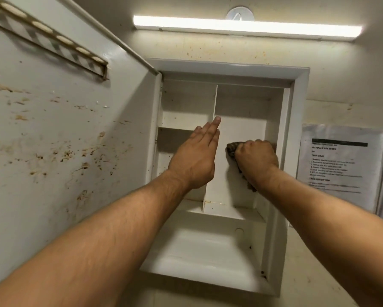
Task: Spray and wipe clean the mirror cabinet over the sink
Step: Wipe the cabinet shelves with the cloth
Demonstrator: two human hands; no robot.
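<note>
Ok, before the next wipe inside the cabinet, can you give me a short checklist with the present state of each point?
1. Cabinet door swung open, out of the way: ok.
2. Cloth in the grip of the right hand: ok.
3. Cloth pressed against the back wall of the right compartment: cannot tell, the hand hides the contact.
4. Left hand flat, fingers straight, at the vertical divider: ok.
5. Shelves free of loose items: ok, none visible.
6. Door's inner face clean: not ok, brown specks remain.
7. Spray bottle within reach: cannot tell, not in view.
</note>
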